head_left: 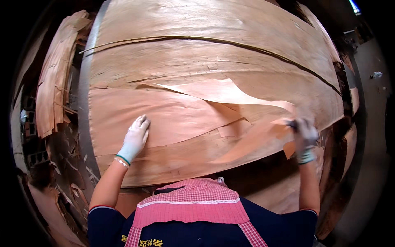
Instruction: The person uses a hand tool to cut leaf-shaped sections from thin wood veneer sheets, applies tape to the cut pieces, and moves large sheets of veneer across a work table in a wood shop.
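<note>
My left hand, in a white glove, lies on a pinkish wood veneer sheet, fingers stretched out. On the right, my gloved right hand is smeared by motion and closed at the end of a torn veneer strip. The strip is lifted and twisted, curving from the middle of the stack up to that hand. A small dark thing shows at the right fingers, too blurred to name. Under the sheet is a broad stack of larger tan veneer.
A long thin wooden strip lies across the stack, its left end past the edge. More veneer sheets stand piled at the far left, with scraps below. Concrete floor runs along the right. A pink checked apron covers my front.
</note>
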